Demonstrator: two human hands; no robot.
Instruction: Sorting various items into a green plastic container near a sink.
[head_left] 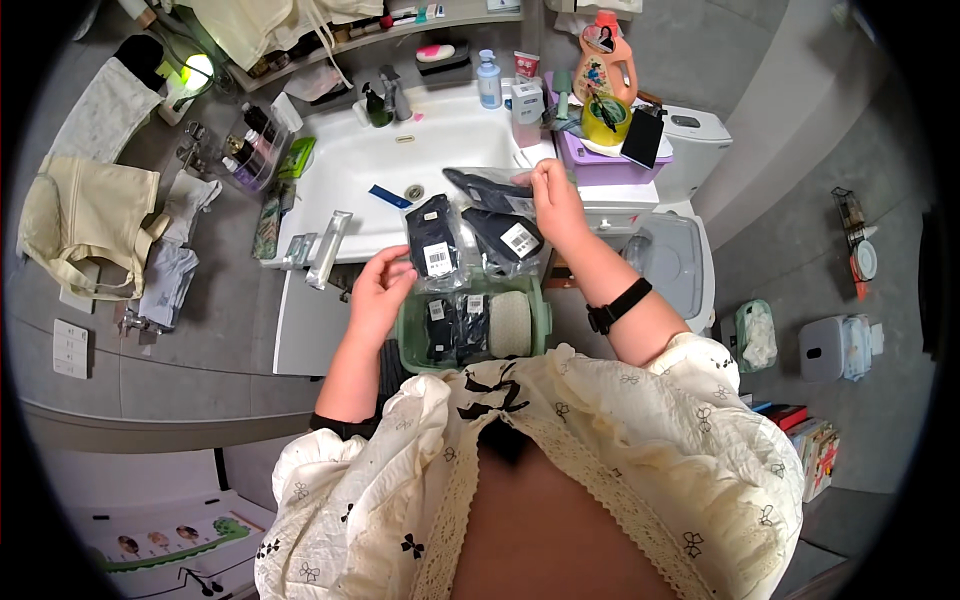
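Note:
My right hand is closed on the edge of a clear plastic packet with a dark folded item inside, raised over the front of the sink. Below it, another clear packet with a dark item and a white label leans at the basket's far rim. My left hand is open, thumb and fingers apart, beside the left edge of a third labelled dark packet. Whether the fingertips touch its plastic is hard to tell. In the green basket lie two more dark packets and a pale textured bundle.
Behind my hands is a white sink with a blue strip near the drain. A silvery packet lies on its left front edge. Bottles stand along the back. At right, a purple box holds a yellow tape roll and a phone.

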